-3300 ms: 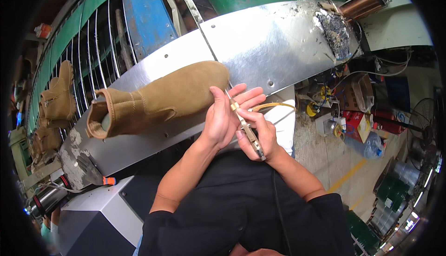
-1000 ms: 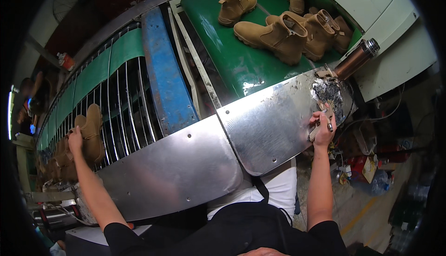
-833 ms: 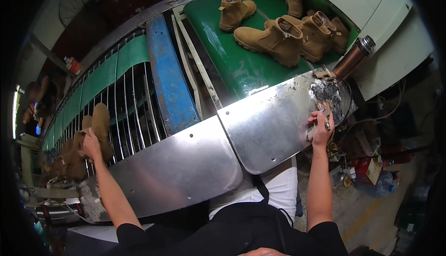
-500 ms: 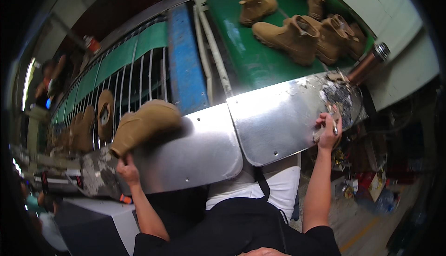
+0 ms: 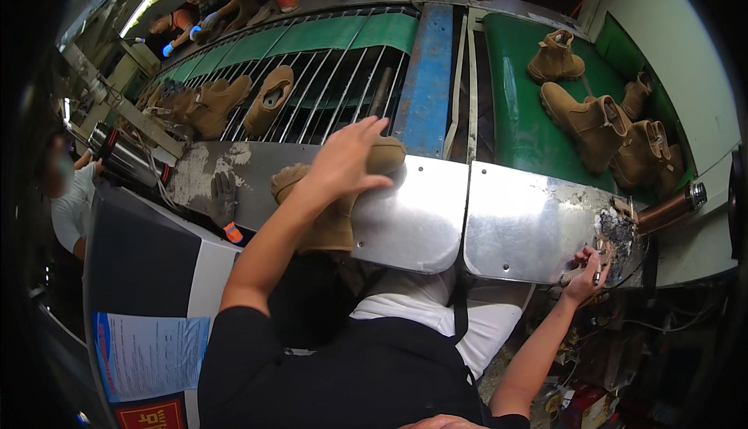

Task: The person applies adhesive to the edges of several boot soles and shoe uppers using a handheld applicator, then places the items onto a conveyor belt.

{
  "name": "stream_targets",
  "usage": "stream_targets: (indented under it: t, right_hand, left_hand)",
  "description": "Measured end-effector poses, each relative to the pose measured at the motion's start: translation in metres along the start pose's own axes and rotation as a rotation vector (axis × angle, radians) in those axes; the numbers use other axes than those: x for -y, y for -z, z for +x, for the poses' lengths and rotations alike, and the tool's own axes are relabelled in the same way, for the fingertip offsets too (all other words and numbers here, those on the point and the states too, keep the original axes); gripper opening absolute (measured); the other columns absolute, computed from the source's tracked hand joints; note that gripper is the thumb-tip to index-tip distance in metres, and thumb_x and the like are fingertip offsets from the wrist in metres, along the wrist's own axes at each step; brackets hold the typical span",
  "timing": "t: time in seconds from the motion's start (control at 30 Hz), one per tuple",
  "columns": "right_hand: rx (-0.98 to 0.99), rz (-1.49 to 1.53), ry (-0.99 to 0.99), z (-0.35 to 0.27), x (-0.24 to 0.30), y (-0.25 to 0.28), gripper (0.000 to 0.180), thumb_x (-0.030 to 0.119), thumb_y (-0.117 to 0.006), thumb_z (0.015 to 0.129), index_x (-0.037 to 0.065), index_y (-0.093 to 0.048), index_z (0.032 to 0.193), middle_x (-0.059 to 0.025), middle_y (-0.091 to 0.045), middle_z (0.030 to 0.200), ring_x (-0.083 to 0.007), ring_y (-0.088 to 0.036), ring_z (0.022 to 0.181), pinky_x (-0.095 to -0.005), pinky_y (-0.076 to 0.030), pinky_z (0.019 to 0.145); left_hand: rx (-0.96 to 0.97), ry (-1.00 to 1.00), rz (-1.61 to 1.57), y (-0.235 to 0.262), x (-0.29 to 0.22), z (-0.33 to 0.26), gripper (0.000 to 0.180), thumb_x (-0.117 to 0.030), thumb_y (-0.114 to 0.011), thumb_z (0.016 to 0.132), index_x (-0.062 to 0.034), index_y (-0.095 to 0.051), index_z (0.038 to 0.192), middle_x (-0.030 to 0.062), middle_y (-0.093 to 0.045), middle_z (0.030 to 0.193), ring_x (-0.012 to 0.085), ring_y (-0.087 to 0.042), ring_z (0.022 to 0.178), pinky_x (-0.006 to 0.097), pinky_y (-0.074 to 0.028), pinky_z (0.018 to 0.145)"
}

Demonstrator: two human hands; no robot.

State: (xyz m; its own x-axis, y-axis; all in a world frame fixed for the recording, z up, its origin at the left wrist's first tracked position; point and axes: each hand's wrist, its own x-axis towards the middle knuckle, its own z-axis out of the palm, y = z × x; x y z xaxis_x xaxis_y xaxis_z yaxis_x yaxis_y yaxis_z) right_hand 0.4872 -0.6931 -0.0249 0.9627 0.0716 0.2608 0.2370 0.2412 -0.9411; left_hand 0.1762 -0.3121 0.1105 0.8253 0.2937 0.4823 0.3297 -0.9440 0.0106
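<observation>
My left hand (image 5: 347, 162) lies over the toe of a tan suede boot (image 5: 331, 222), gripping it. The boot rests across the left metal plate (image 5: 417, 222), its shaft toward me. My right hand (image 5: 583, 271) is closed around a small wood-handled tool (image 5: 594, 261). That hand sits at the right plate's (image 5: 530, 226) glue-stained corner (image 5: 619, 230), far from the boot.
Several tan boots (image 5: 592, 117) lie on the green belt (image 5: 514, 117) at the right, and more boots (image 5: 218, 102) lie on the barred rack at the left. A blue beam (image 5: 428, 78) divides them. A metal cylinder (image 5: 670, 207) sits by the stained corner. Other people (image 5: 195, 8) work at the far left.
My left hand reached to the rack at the left, took a tan boot and brought it onto the metal plate in front of me. My right hand stayed at the stained corner.
</observation>
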Motion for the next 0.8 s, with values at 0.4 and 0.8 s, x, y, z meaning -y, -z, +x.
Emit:
stream_targets:
  t: [0.4,0.8]
  right_hand:
    - [-0.05,-0.05,0.012,-0.005,0.001,0.014,0.047,0.017,-0.051,0.095,-0.003,-0.043,0.137,-0.0097,-0.063,0.09,-0.0145,-0.059,0.071,-0.0268,-0.048,0.061]
    - [0.016,0.136,-0.27,-0.07,0.045,-0.027,0.042,0.006,-0.053,0.085,-0.005,-0.05,0.126,-0.0083,-0.059,0.074,-0.0151,-0.056,0.058,-0.0276,-0.049,0.059]
  left_hand:
    - [-0.343,0.178,-0.654,0.073,-0.027,-0.013,0.077,-0.034,-0.09,0.061,-0.0016,-0.056,0.123,0.0099,-0.062,0.102,0.0204,-0.062,0.093,0.033,-0.052,0.084]
    - [-0.202,0.153,-1.23,0.022,-0.023,0.034,0.075,-0.053,-0.076,0.075,0.0009,-0.053,0.123,0.0074,-0.062,0.104,0.0145,-0.06,0.095,0.027,-0.048,0.085]
